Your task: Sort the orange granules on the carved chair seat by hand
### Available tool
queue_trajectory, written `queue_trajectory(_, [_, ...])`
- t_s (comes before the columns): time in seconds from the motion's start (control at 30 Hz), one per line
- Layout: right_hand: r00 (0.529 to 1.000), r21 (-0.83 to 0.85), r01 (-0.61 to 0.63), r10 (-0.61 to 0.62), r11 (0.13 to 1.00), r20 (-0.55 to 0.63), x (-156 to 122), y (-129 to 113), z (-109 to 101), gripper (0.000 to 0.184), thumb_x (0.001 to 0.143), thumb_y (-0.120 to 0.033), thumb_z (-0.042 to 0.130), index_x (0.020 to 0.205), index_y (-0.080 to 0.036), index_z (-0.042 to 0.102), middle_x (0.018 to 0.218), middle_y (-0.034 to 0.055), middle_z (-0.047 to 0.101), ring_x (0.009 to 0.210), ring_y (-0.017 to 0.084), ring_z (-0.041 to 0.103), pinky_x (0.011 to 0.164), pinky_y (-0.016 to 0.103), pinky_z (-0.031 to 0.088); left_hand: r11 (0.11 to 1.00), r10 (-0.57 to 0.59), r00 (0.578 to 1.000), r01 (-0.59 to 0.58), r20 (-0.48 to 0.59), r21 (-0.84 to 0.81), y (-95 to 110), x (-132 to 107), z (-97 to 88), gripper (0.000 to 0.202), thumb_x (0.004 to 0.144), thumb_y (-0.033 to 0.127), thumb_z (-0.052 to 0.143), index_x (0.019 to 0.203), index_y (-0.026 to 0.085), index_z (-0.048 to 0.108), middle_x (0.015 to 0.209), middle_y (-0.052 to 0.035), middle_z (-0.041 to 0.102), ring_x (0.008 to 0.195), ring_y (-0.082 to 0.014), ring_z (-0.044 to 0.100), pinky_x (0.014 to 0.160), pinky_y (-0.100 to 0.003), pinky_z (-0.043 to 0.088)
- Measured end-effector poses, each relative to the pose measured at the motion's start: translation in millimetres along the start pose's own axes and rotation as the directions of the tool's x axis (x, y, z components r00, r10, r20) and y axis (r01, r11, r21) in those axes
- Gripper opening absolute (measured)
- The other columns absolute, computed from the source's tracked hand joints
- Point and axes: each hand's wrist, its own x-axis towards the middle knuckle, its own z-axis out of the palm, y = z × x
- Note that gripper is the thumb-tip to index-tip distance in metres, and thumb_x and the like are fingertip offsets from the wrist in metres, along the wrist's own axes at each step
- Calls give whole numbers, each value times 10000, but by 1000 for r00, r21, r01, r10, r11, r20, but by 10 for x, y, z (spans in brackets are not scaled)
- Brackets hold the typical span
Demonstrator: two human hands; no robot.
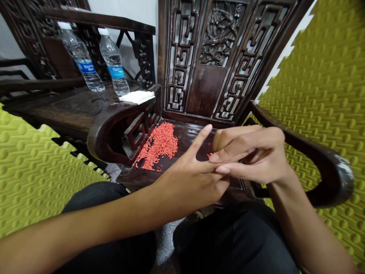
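My left hand (pixel 199 173) is above a dark wooden chair seat, thumb raised and apart, index finger stretched to the right. The lower fingers are bent and partly hidden. Meeting it from the right, my right hand (pixel 251 152) pinches the left index finger near its end with thumb and fingertips. Whether anything small lies between the fingers cannot be made out. Left of the hands, a pile of small red rod-shaped pellets (pixel 162 142) is spread over the seat (pixel 184 137). A few more red pellets (pixel 210 155) show just behind the right fingertips.
Two water bottles (pixel 114 62) (pixel 82 57) and folded white tissues (pixel 137 97) rest on a dark wooden side table (pixel 76 101) at left. Curved armrests (pixel 322 167) flank the seat, with a carved chair back (pixel 205 89) behind. Yellow-green foam mats (pixel 319 76) border both sides.
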Motion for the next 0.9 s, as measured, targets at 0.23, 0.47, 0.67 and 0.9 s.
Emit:
queue_trajectory(0.23, [999,-1,14,-14,1000,-38,-8,-17,28,53,836,-172,821,849,-206,783,758,24,732,656,141,654,665,301,556,999,25,1000,-25,2,-26,-14,5,-38,348,1043,191,466,1305,275,681,1424,-17,664,1531,-269,397,1302,-705,-8])
queue_trajectory(0.47, [999,17,-26,26,1000,-36,-9,36,-3,46,836,-196,825,871,-203,796,789,26,743,702,145,679,697,290,562,995,17,999,-13,36,-99,-40,6,-24,286,1025,207,492,1171,243,734,1437,-60,655,1555,-301,361,1309,-693,39])
queue_trajectory(0.67, [939,-5,-343,343,939,15,-60,527,-34,251,881,-343,790,1062,-168,796,1017,63,799,908,183,731,811,293,568,912,-55,983,120,175,-392,-336,-47,216,221,1016,306,557,1073,215,751,1286,-68,740,1435,-277,512,1294,-586,206])
queue_trajectory(0.9, [697,-448,-586,702,675,148,-345,1404,136,276,926,-152,624,1161,-126,766,1117,120,791,975,201,712,905,317,511,745,-181,793,497,581,-445,-929,-210,728,281,967,307,597,1175,218,764,1102,-75,797,978,-219,722,873,-324,510])
